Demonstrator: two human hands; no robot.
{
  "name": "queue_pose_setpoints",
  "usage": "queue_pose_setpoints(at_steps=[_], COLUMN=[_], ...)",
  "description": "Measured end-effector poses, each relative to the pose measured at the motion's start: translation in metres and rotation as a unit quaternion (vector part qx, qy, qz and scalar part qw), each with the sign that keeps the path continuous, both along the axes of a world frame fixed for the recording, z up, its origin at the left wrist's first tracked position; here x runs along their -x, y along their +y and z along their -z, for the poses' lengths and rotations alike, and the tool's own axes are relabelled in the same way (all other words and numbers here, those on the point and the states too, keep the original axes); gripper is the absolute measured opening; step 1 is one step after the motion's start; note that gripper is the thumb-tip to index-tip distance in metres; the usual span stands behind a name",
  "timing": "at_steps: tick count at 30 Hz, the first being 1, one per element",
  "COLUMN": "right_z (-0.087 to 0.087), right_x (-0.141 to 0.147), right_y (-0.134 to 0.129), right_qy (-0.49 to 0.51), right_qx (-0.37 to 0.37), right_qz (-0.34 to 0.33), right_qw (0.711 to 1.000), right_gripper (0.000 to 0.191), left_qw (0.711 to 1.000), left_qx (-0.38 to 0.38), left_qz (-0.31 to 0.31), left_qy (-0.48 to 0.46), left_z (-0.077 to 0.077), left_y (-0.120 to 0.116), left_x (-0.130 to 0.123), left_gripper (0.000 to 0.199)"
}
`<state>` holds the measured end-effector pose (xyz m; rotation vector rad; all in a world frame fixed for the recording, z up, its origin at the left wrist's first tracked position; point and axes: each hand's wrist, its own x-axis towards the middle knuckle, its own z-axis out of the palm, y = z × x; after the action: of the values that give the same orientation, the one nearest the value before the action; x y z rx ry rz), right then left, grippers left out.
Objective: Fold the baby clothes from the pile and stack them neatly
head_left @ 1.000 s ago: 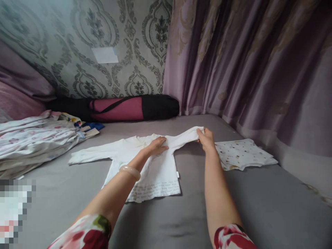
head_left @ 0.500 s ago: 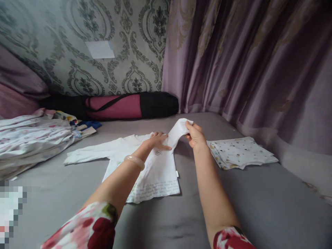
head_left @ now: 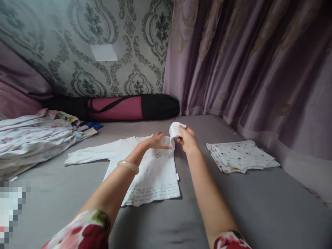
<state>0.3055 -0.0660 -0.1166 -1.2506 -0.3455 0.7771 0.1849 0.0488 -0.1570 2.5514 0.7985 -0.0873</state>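
**White shirt (head_left: 153, 180) pinched by one sleeve (head_left: 174, 130)**

The shirt is spread mid-scene on the grey sheet (head_left: 264, 211). Its sleeve on the right is gripped by the right hand (head_left: 188, 139), between thumb and fingers. The left hand (head_left: 156, 141), fingers spread, is held at its upper right. Folded clothes (head_left: 241, 155) are seen farther right.
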Motion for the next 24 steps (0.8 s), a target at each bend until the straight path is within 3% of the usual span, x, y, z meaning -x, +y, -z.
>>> queue_pose_setpoints(at_steps=[3,6,8,10,12,13,16,19,24], right_z=[0.004,0.011,0.016,0.021,0.024,0.025,0.022,0.018,0.029], right_x=[0.007,0.022,0.035,0.045,0.049,0.047,0.032,0.008,-0.016], right_y=[0.006,0.012,0.014,0.014,0.013,0.013,0.01,0.007,0.007], right_qy=[-0.055,-0.117,-0.139,-0.138,-0.124,-0.116,-0.095,-0.073,-0.078], right_qx=[0.02,0.025,0.01,-0.007,-0.004,0.005,0.015,0.014,0.052], right_qz=[0.019,0.017,-0.059,-0.2,-0.314,-0.337,-0.305,-0.223,-0.128], right_qw=[0.998,0.993,0.988,0.97,0.941,0.934,0.947,0.972,0.987], right_gripper=[0.013,0.024,0.035,0.046,0.055,0.058,0.065,0.07,0.071], left_qw=[0.967,0.884,0.824,0.773,0.736,0.727,0.734,0.766,0.802], left_qx=[0.134,0.267,0.33,0.378,0.417,0.431,0.433,0.368,0.28], left_qz=[-0.131,-0.234,-0.284,-0.329,-0.358,-0.364,-0.356,-0.356,-0.35], left_qy=[-0.171,-0.303,-0.361,-0.388,-0.395,-0.392,-0.383,-0.389,-0.394], left_z=[0.002,0.005,0.01,0.016,0.021,0.023,0.028,0.035,0.042], left_y=[-0.001,-0.002,-0.003,-0.003,-0.001,-0.001,0.003,0.006,0.007], left_x=[0.034,0.07,0.088,0.098,0.102,0.102,0.103,0.105,0.107], left_gripper=[0.087,0.071,0.064,0.061,0.062,0.063,0.062,0.054,0.061])
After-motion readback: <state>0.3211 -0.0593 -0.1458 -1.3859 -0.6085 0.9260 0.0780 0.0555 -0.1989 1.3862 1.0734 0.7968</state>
